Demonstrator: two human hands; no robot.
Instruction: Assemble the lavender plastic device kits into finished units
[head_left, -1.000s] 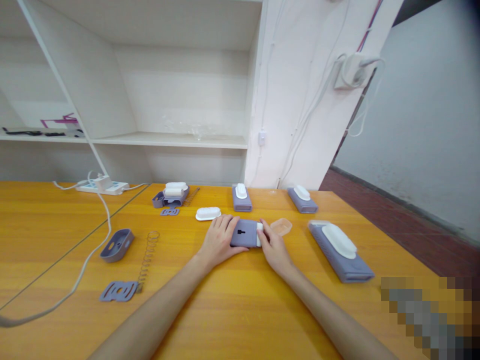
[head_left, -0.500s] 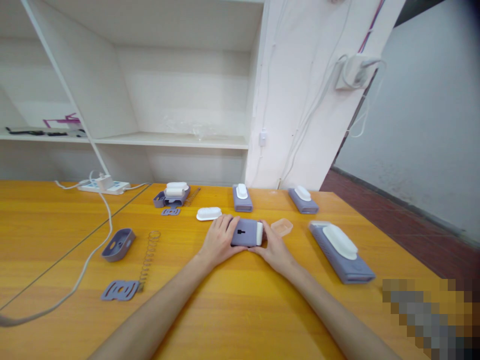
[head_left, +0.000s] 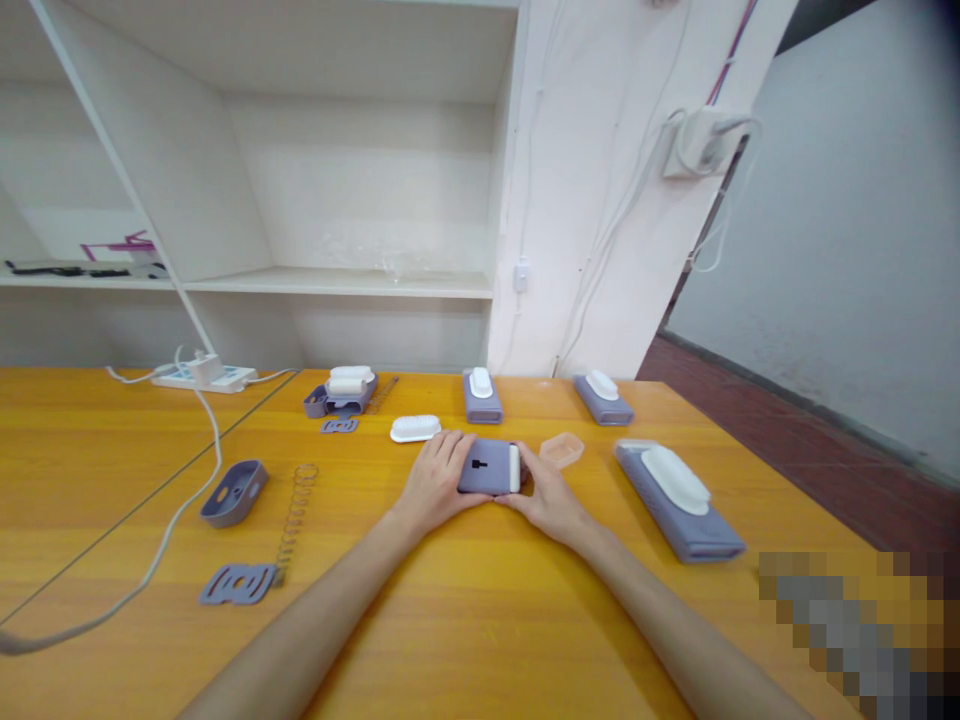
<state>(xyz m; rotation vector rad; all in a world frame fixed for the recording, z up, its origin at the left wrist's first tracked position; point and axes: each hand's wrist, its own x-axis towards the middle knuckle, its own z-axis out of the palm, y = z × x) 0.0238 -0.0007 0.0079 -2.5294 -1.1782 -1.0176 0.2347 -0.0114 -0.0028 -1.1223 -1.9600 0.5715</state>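
My left hand (head_left: pixel 437 473) grips the left end of a purple-grey plastic case (head_left: pixel 486 468) with a black mark on its face. My right hand (head_left: pixel 550 494) closes around the other end, where a white end piece (head_left: pixel 514 469) shows. Fingers cover both ends of the case, so what lies inside the right hand is mostly hidden. Just behind my left hand lies a white ribbed oval part (head_left: pixel 416 429). A clear, pinkish plastic cover (head_left: pixel 562 450) rests beside the right fingers.
Left lie a purple-grey cup (head_left: pixel 235 494), a coil spring (head_left: pixel 296 522) and a slotted plate (head_left: pixel 238 584). White-topped purple-grey units stand behind (head_left: pixel 482 400) and right (head_left: pixel 686 510). More parts (head_left: pixel 349 395) sit at the back. A white cable (head_left: pixel 187 500) crosses from the power strip (head_left: pixel 232 379).
The view has shifted slightly, moving things a little left. Both hands keep their hold on the case, and the white end piece looks slightly narrower.
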